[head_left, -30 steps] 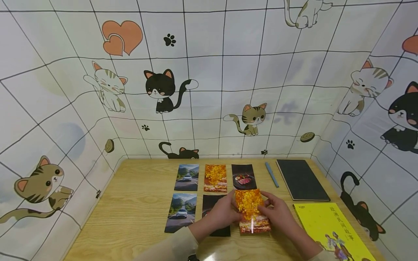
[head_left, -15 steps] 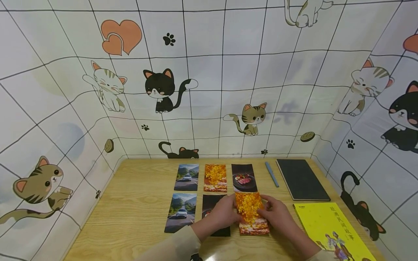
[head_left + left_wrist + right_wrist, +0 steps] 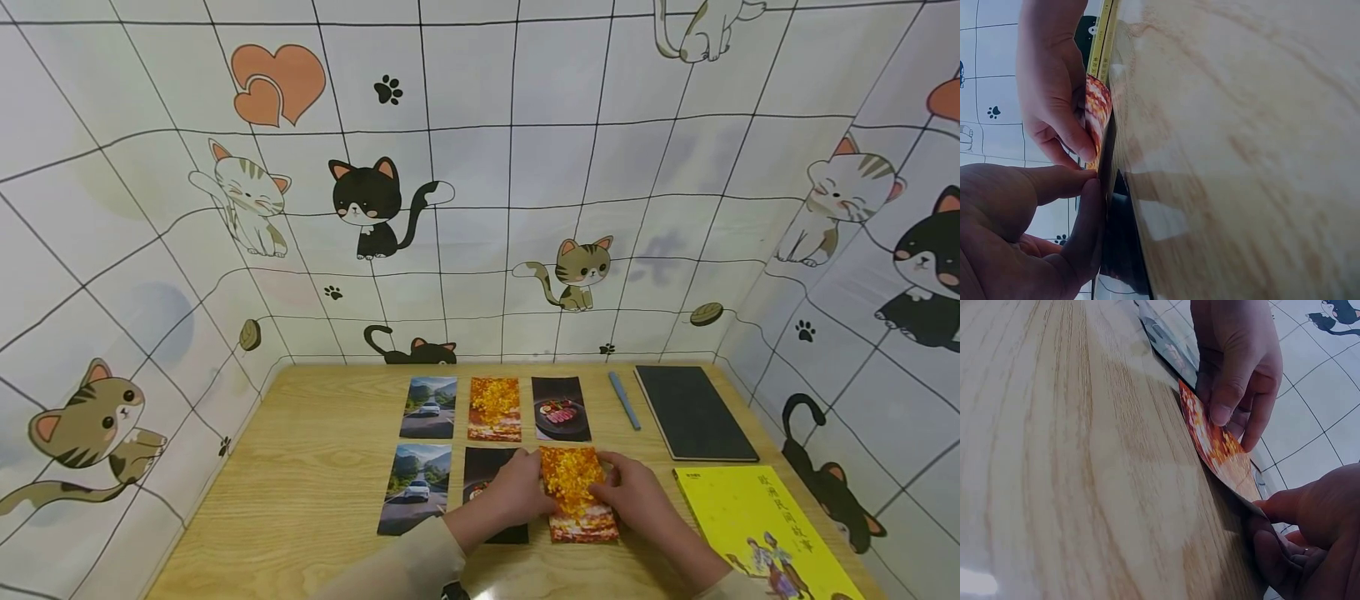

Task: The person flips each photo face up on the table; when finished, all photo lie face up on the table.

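An orange photo card of autumn foliage (image 3: 576, 483) lies low over the table at the right end of the front row. My left hand (image 3: 517, 490) pinches its left edge between thumb and finger, while my right hand (image 3: 641, 497) pinches the right edge. The card (image 3: 1210, 434) bows slightly in the right wrist view, with one edge raised off the wood. Under my left wrist sits a dark food photo card (image 3: 510, 533), partly covered. Beside that lies a car-on-a-road photo card (image 3: 416, 490). In the left wrist view both hands' fingertips (image 3: 1090, 177) meet close along the card.
A back row holds a car photo card (image 3: 429, 408), an autumn-leaf photo card (image 3: 495, 408) and a steak photo card (image 3: 561, 408). To their right are a blue pen (image 3: 624, 402), a black notebook (image 3: 696, 414) and a yellow book (image 3: 750, 508). Cat-print cloth walls surround the wooden table (image 3: 300, 483).
Both hands have lowered the autumn photo card slightly and drawn it nearer the front edge. Its top no longer overlaps the steak card behind. The other cards have stayed put.
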Demonstrator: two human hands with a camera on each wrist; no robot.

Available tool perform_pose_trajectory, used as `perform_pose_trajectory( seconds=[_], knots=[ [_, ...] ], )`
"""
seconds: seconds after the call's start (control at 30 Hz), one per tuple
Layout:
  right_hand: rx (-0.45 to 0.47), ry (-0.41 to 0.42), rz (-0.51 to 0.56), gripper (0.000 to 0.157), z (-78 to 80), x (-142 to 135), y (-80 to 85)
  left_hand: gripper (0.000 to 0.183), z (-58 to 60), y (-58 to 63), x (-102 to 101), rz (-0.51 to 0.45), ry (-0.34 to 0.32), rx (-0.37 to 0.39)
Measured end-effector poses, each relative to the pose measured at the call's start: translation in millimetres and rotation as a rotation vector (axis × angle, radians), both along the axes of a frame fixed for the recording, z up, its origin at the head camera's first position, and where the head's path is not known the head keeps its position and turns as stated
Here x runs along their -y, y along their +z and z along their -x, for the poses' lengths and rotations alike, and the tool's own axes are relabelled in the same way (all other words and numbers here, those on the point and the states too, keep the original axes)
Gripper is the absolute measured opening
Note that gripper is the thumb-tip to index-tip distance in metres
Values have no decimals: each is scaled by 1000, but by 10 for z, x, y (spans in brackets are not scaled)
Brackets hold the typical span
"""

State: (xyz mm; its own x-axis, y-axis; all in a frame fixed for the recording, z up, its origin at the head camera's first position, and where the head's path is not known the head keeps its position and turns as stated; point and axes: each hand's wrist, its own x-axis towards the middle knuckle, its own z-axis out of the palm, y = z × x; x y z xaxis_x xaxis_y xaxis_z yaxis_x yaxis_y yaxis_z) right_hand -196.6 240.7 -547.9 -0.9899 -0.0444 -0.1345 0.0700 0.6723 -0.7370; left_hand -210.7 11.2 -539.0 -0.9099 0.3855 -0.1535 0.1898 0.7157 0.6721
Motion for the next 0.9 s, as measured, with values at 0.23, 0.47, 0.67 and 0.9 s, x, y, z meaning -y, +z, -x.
perform_pose_trajectory(
  seconds=[0.23,0.47,0.67,0.9],
  knots=[
    [-28,28,-83,58,5,6,26,92,5,15,-31,41,-2,-14],
    [-58,42,-96,57,-18,-5,41,92,9,7,-37,51,-4,-15],
    [-72,50,-87,59,13,-60,-28,88,-6,21,-25,48,-16,-34],
    [-26,6,-79,58,-10,-58,47,84,5,37,-7,26,-30,-44]
  ],
)
